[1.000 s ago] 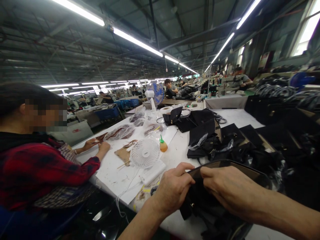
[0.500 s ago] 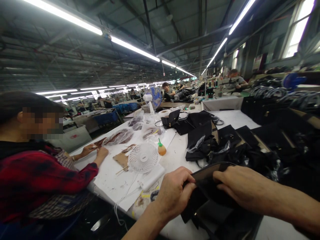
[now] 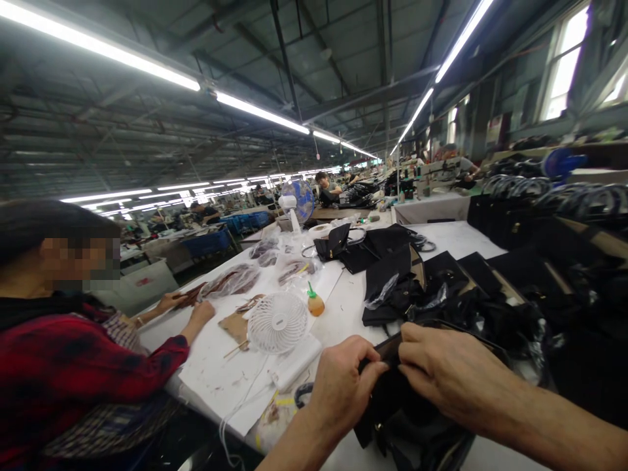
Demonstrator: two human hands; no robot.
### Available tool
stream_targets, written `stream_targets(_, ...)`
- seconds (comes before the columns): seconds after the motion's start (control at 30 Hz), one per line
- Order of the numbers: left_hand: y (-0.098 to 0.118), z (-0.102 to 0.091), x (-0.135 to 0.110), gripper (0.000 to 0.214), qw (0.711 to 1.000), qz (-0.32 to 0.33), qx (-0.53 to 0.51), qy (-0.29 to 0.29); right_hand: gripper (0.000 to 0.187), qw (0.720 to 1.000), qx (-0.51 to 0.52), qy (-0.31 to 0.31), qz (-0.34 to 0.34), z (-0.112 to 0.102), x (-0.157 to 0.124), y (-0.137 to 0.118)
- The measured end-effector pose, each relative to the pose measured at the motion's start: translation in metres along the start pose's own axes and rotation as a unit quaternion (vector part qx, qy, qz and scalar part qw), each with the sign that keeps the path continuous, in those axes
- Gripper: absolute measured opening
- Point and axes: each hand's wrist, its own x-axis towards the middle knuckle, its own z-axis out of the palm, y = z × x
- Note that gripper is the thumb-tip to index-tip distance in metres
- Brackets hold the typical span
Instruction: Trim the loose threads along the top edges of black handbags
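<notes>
A black bag is in front of me at the table's near edge, its upper edge pinched between both my hands. My left hand grips that edge with thumb and bent fingers. Close beside it on the right, my right hand is closed on the same edge, its fingertips partly hidden. A small gold-coloured metal piece shows on the bag below my left hand. Just beyond lie several more black bags with tan parts and clear plastic wrap.
A white fan and a bottle of amber liquid with a green tip stand on the white table. Plastic-wrapped brown strips lie farther left. A co-worker in a red checked sleeve handles brown strips there. Black bags fill the right side.
My right hand has moved left along the bag's edge, closer to my left hand. The bag's tan inner side shows less now. The co-worker's hands have shifted slightly.
</notes>
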Motion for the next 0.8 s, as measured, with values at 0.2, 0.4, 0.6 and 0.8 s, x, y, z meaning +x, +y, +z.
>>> stream_targets(0.2,-0.002,0.004,0.000,0.008,1.000,-0.004,0.003,0.019,0.027,0.997,0.030,-0.032,0.062,-0.010,0.000,-0.015)
stream_targets(0.4,-0.002,0.003,0.000,0.008,1.000,-0.025,0.009,0.016,0.021,0.998,-0.027,-0.032,0.043,-0.003,0.007,-0.014)
stream_targets(0.6,-0.001,0.002,0.001,0.006,1.000,-0.020,0.004,0.006,0.023,0.996,0.018,-0.026,0.079,-0.014,0.003,-0.023)
stream_targets(0.8,-0.001,0.002,0.001,0.006,1.000,-0.011,-0.005,0.007,0.017,0.994,-0.054,-0.060,0.078,-0.009,0.010,-0.025)
